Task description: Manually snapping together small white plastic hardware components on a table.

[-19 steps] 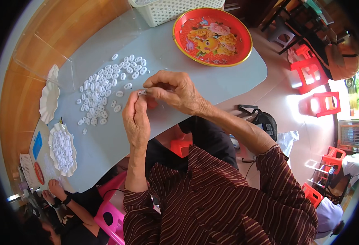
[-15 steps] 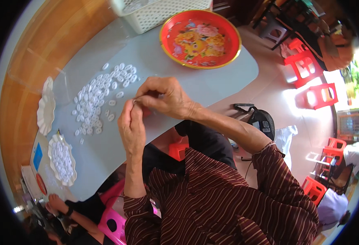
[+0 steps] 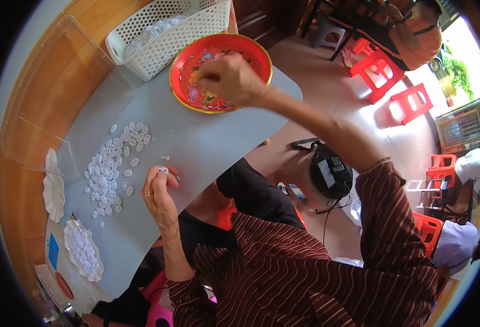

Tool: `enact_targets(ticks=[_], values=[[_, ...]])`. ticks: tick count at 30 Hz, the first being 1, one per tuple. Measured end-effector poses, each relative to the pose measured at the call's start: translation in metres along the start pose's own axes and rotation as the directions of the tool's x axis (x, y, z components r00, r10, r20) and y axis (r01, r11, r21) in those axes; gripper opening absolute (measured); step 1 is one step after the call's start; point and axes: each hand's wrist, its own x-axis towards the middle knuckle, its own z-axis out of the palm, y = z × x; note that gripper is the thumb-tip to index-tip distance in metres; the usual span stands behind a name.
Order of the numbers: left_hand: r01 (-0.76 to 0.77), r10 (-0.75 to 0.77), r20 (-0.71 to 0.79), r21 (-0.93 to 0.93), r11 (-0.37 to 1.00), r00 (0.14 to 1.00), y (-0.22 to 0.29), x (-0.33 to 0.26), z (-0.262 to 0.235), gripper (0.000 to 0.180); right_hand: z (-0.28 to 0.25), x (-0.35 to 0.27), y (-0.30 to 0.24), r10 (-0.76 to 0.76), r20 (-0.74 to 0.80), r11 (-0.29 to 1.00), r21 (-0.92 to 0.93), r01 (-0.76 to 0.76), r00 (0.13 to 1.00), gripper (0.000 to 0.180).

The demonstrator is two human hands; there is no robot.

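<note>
Two hands were close together a moment ago, both pinching 1 tiny white plastic ring; now they're apart. Right hand has gone up to the round red tray w/ gold rim, fingers curled down over it; can't tell if it holds anything. Left hand sits at the edge of the pale grey surface, fingers nearly closed, pinching a small white ring at the tips. Lots more small white rings lie in a loose pile just left of it. White plastic basket w/ holes stands next to the tray. So the pair work looks done, & the right hand seems to be fetching or dropping a bit at the tray.
</note>
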Motion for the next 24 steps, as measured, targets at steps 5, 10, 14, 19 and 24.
enact_targets(ticks=[5, 10, 14, 19, 24], values=[[0.001, -0.001, 0.013, 0.004, 1.000, 1.000, -0.001, 0.001, 0.001, 0.027, -0.046, -0.004, 0.047, 0.081, 0.237, 0.947, -0.321, 0.000, 0.968, 0.012], [-0.024, 0.024, 0.021, 0.027, 0.999, 0.999, -0.002, 0.000, 0.001, 0.026, -0.034, -0.005, 0.046, 0.066, 0.355, 0.919, -0.385, 0.082, 0.933, 0.014], [0.021, -0.022, 0.017, 0.062, 0.998, 1.000, 0.004, -0.002, 0.001, 0.026, -0.024, 0.004, 0.036, 0.126, 0.429, 0.843, -0.521, 0.131, 0.894, 0.014], [-0.012, 0.011, 0.022, 0.064, 0.998, 1.000, 0.006, -0.002, 0.002, 0.027, -0.023, 0.011, 0.029, 0.094, 0.348, 0.863, -0.496, 0.098, 0.933, 0.013], [0.027, -0.027, 0.007, -0.014, 1.000, 1.000, 0.000, -0.002, -0.001, 0.028, 0.014, -0.001, -0.039, -0.058, 0.198, 0.998, -0.016, 0.062, 0.978, 0.013]])
